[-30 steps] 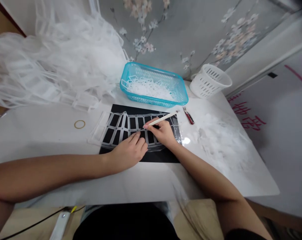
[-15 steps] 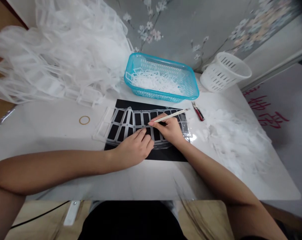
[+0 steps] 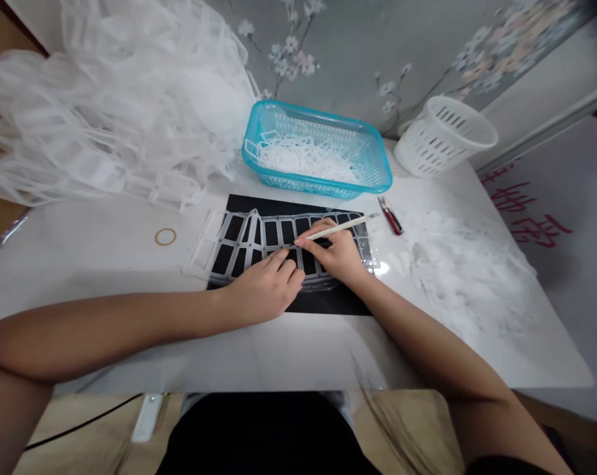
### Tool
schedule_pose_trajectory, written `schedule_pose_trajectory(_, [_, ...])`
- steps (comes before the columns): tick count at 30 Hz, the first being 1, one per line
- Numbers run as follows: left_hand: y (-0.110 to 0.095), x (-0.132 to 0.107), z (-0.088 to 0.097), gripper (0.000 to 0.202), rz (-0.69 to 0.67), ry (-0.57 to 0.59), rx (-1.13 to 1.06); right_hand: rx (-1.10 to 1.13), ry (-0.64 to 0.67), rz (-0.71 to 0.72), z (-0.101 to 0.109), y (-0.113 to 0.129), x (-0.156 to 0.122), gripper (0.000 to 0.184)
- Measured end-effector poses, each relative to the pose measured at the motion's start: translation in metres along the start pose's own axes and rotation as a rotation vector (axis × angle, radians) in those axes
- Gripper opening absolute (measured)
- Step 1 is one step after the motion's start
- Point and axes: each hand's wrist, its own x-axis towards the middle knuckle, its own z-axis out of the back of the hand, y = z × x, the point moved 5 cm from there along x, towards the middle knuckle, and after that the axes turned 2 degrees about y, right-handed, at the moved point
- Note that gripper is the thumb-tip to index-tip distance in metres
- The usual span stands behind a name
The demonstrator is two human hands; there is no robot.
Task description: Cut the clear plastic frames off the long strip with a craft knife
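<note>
A translucent plastic sheet of linked rectangular frames lies over a black mat, with one ridge lifted near its left part. My left hand rests on the lower middle of the sheet, fingers bent and fingertips touching it; nothing is held in it that I can see. Just right of those fingertips, my right hand pinches a slim white pen-like tool. Its lower end meets the sheet near the left fingertips, and its back end points up to the right. The fine tip is too small to make out.
Behind the mat stands a blue basket of small white frame pieces. A large heap of white plastic webbing fills the back left. Red-handled snips, a white basket, a loose white pile and a tan ring surround the work.
Both hands keep nearly the same pose. The tool's tip and the left fingertips have shifted very slightly to the right along the sheet; the camera view has moved a little.
</note>
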Motion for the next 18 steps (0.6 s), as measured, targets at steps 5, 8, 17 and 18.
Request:
schedule_pose_trajectory(5, [0.000,0.000,-0.001,0.028,0.003,0.013,-0.027,0.023,0.083,0.090,-0.004,0.004,0.000,0.006])
schedule_pose_trajectory(8, [0.001,0.001,0.000,0.029,0.018,0.013,-0.040,-0.008,0.138,0.155,-0.007,0.009,-0.001,0.009])
schedule_pose_trajectory(17, [0.002,0.002,0.000,0.031,0.045,0.000,-0.080,-0.366,0.096,0.337,-0.004,0.004,-0.001,0.015])
schedule_pose_trajectory(18, [0.002,0.001,0.000,0.031,0.051,-0.005,-0.103,-0.358,0.023,0.292,0.005,0.002,0.001,0.015])
